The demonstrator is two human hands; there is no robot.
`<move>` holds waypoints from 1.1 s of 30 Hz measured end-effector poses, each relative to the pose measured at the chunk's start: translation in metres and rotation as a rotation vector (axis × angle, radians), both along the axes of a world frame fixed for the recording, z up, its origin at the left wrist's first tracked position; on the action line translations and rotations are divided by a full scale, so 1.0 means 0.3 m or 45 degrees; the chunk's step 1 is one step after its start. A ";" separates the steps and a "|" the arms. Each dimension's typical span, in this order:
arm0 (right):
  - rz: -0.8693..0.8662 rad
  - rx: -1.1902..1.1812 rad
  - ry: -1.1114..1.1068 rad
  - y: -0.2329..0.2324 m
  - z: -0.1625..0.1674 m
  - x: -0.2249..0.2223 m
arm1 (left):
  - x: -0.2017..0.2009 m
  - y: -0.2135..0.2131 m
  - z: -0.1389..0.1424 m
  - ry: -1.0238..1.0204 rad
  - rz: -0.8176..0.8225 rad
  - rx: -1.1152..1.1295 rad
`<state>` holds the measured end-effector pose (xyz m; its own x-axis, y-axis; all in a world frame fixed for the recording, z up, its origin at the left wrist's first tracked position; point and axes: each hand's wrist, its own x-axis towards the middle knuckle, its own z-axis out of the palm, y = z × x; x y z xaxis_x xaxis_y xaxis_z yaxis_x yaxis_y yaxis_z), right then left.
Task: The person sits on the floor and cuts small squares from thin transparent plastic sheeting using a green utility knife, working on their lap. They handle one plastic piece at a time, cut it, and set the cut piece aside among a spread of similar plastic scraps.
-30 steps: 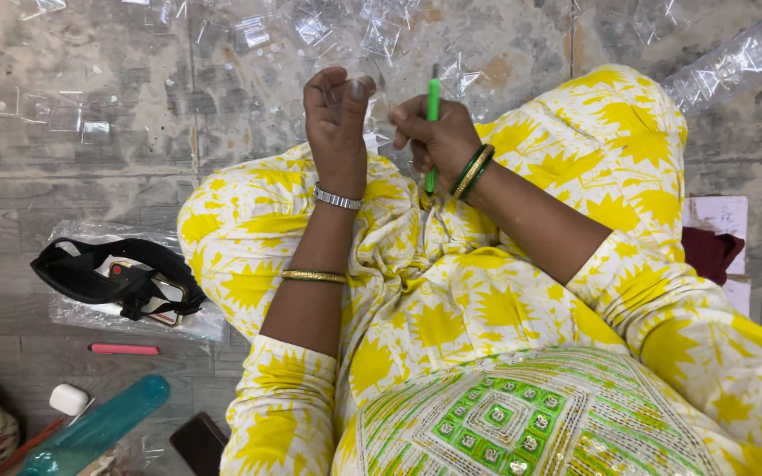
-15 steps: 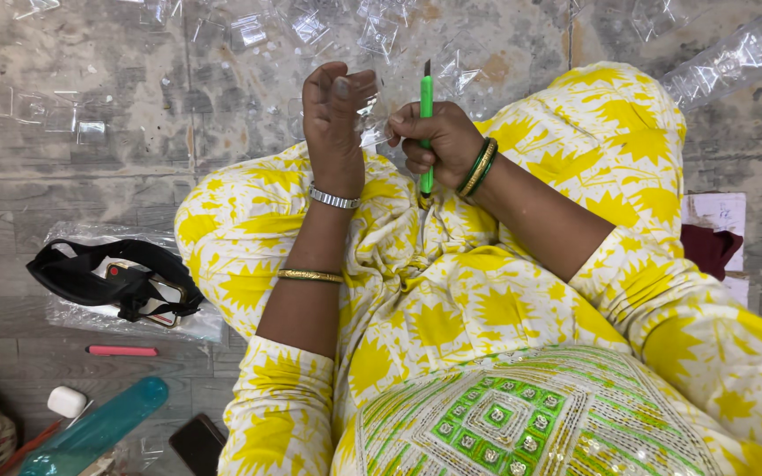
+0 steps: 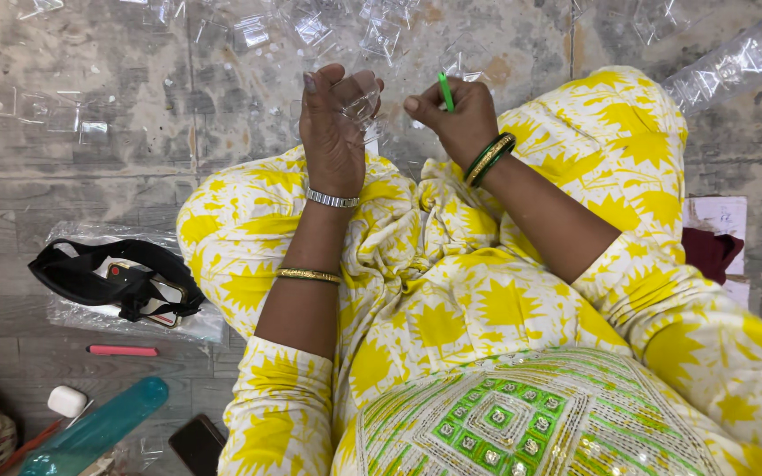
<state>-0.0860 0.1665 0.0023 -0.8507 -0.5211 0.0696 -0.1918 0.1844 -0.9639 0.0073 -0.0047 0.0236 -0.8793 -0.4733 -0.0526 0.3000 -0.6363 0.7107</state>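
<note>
I sit cross-legged on the floor in yellow and white patterned clothes. My left hand [image 3: 332, 123] is raised over my knee, with its fingers closed on a small clear plastic piece [image 3: 362, 104]. My right hand [image 3: 456, 119] is just to the right of it and grips a thin green pen-like stick [image 3: 444, 90], whose tip pokes up above the fingers. The two hands are close together but apart. Green bangles circle my right wrist, and a silver and a gold bangle are on my left arm.
Several clear plastic pieces [image 3: 310, 26] lie scattered on the stone floor ahead. A black strap with a small device [image 3: 121, 282] rests on a plastic bag at left. Near it are a pink stick [image 3: 123, 351], a teal bottle [image 3: 94, 432], a white case [image 3: 67, 401] and a dark phone [image 3: 197, 443].
My right hand has slid up the green stick, so less of it shows above the fingers. Both hands have stayed close together over my lap.
</note>
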 end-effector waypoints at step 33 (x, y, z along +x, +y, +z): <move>0.037 0.571 0.490 -0.038 0.100 0.135 | -0.019 0.021 -0.046 -0.009 0.208 -0.110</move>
